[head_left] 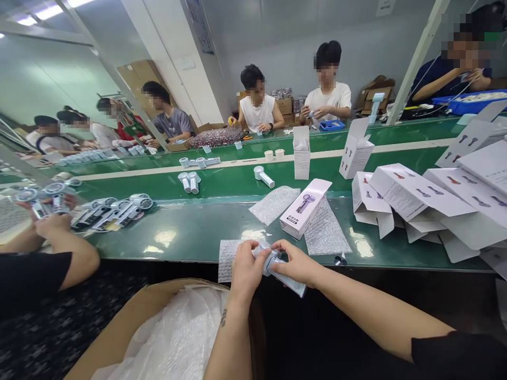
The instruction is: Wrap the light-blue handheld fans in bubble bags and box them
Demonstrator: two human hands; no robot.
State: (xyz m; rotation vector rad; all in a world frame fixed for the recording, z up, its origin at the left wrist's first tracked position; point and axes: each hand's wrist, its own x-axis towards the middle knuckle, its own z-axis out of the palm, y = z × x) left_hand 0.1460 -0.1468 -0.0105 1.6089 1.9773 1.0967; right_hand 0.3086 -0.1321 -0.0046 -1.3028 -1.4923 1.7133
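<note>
A light blue handheld fan (291,281) is in front of me at the bench edge, its handle slanting down to the right. My left hand (247,266) has its fingers closed around the fan's round head, partly hiding it. My right hand (295,261) grips the fan where the head meets the handle. Just beyond my hands, a white printed box (303,211) lies with its flap up. A bubble wrap bag (327,229) is partly under the box, another bubble wrap bag (273,205) is behind it, and a bubble wrap piece (225,258) hangs over the edge beside my left hand.
White cartons (420,195) are piled at right. Several fans (119,211) lie at left, beside a co-worker's hands (55,211) holding more fans. More fans sit on the green conveyor (229,182). A cardboard box (130,322) of bubble wrap stands below. People work opposite.
</note>
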